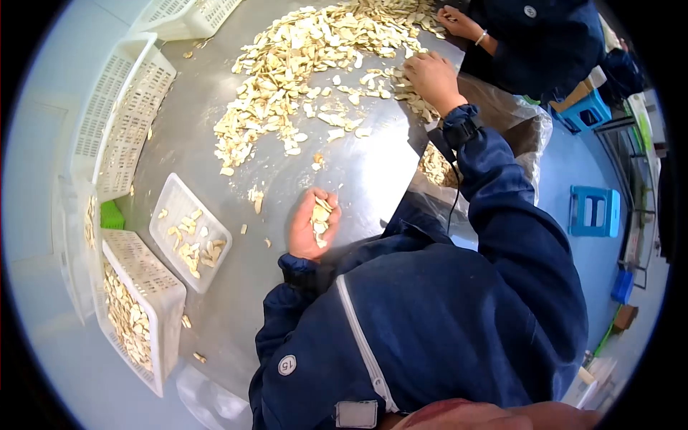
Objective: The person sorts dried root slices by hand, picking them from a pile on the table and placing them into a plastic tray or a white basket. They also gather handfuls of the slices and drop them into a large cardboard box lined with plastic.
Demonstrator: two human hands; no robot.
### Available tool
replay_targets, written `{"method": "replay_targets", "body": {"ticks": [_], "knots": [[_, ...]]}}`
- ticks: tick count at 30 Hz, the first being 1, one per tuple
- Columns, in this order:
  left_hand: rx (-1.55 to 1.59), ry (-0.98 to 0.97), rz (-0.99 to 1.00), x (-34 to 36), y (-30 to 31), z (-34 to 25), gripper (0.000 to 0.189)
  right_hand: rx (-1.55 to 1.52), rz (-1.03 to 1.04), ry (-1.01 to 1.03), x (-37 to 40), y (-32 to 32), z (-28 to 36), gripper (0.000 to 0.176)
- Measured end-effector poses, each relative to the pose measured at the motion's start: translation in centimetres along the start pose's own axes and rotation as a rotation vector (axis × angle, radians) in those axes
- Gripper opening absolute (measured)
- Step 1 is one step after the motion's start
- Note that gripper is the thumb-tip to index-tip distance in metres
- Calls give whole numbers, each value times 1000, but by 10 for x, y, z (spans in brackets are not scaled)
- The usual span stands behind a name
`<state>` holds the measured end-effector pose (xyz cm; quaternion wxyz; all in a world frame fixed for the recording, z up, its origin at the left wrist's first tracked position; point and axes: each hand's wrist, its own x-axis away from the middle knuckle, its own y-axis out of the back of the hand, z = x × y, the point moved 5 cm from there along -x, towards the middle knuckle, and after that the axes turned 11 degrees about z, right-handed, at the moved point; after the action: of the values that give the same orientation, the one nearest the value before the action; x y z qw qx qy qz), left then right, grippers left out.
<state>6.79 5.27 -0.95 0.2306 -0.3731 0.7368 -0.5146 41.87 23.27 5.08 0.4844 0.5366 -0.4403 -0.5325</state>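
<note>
The left hand [309, 229] cups dried slices [320, 217] at centre frame, grip curled around them; the pile [301, 64] lies upper centre, touching the right hand [432, 77], whose grip I cannot tell.

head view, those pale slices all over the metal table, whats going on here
A person in a dark blue jacket works at a metal table with a big pile of pale slices. Their left hand cups a small handful, while the right hand reaches into the pile's edge. A second person's hand is at its far side. A white tray and a white basket at the left hold more slices.
</note>
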Motion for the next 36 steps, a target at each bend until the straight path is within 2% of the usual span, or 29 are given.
{"method": "replay_targets", "body": {"ticks": [4, 5, 8, 14, 17, 20, 21, 22, 25, 26, 29, 30, 32, 36], "knots": [[11, -2, -2, 1, 0, 0, 24, -168, -49, 2, 13, 11, -1, 20], [11, 7, -1, 0, 0, 0, 24, -191, 29, -65, 14, 7, -4, 19], [31, 29, 6, -3, -1, 2, 24, -134, -115, 12, 23, 2, -8, 19], [14, 20, 9, -2, 0, 0, 24, -39, -9, -3, 14, 2, -1, 23], [26, 12, -7, 0, 0, 0, 25, -41, -215, 68, 17, 12, 2, 25], [38, 22, 14, -1, 6, 2, 28, -484, 31, -169, 29, 31, 25, 30], [49, 28, 15, -1, 7, 2, 30, -590, 1, -61, 32, 20, 31, 34], [60, 30, 8, -2, 8, 3, 31, -701, 99, -38, 42, 27, 53, 35], [53, 15, -8, -3, 10, 3, 43, -1203, 504, 241, 71, 32, 121, 34], [63, 19, -2, -4, 5, 1, 45, -1289, 559, 306, 82, 43, 137, 36], [70, -7, -25, -4, 0, -1, 49, -1127, 308, 290, 77, 30, 125, 35], [71, -11, -13, -3, 0, -1, 48, -1081, 271, 189, 76, 23, 113, 33], [73, -17, 18, -3, 4, 0, 47, -870, 410, 112, 81, 24, 95, 31], [38, -9, 58, -3, 18, 3, 40, -931, 674, 31, 118, 9, 73, 28]]}}
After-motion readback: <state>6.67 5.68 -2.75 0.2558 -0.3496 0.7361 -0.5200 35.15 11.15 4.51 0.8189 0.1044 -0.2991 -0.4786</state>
